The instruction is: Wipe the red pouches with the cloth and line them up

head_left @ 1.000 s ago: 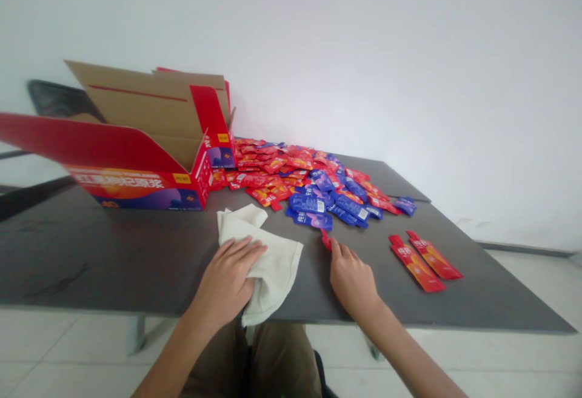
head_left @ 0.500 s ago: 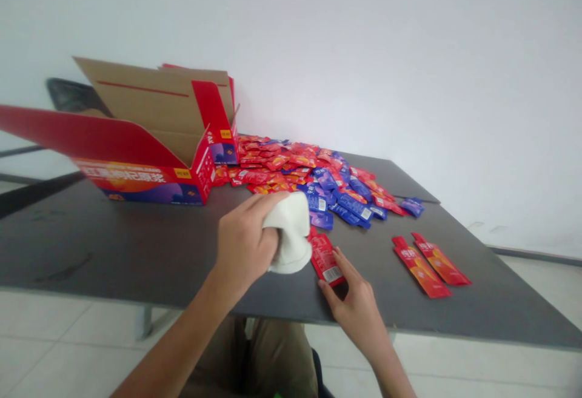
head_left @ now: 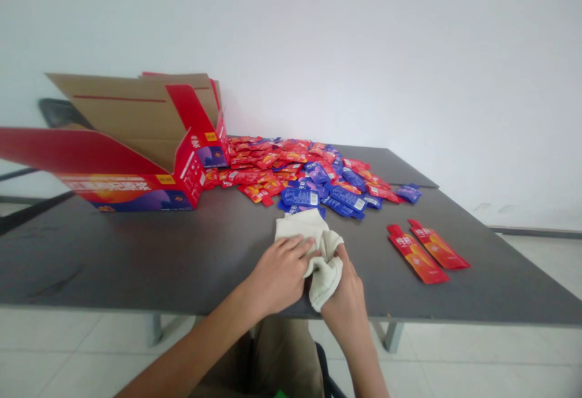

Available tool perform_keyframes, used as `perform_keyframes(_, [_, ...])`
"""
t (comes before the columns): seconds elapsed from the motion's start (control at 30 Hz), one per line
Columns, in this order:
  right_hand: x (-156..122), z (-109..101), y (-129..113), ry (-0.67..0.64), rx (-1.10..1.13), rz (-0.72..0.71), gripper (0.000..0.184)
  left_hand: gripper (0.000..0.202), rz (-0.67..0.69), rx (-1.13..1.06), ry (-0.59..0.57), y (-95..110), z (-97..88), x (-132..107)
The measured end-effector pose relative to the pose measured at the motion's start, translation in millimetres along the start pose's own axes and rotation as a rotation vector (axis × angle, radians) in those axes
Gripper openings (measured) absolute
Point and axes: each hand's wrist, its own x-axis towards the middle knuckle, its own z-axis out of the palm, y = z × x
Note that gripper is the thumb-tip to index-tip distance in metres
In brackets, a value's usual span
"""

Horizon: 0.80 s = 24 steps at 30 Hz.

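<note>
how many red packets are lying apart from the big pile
2. Both lie side by side on the table, right of the cloth: near packet, far packet. Another may hide under the cloth.

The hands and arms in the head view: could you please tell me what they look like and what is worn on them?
The left hand and right hand are bare: no gloves, rings or watch show. Both forearms are uncovered, no sleeve in view. Olive-brown trousers show below the table edge.

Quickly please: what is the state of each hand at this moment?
Left hand: closed, gripping the cloth.
Right hand: closed on the same cloth; whether anything is inside it cannot be told.
</note>
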Motion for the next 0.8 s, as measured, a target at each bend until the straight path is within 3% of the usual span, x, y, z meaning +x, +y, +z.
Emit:
perform_keyframes(0.2, [2.4,1.6,-7.6,0.031,-0.035,0.082,0.083,0.039,-0.06,0.113,-0.033,-14.2,-1.6,28.9])
perform_keyframes(0.37, [2.6,-0.4,-3.0,-0.019,0.001,0.035,0.077,0.043,0.109,0.014,-0.045,3.5,0.8,10.9])
perform_keyframes(0.53, [3.5,-3.5,-8.0,-0.018,0.009,0.017,0.065,0.041,0.041,0.027,-0.063,-5.7,0.1,17.1])
perform_keyframes(0.63, [4.0,-5.0,-11.6,-0.012,0.019,0.068,0.068,0.04,-0.031,0.068,-0.082,-14.3,-0.6,25.1])
perform_keyframes(0.8, [4.5,-4.9,-8.4,-0.053,-0.002,0.023,0.064,0.047,0.104,0.038,-0.055,4.2,0.3,9.0])
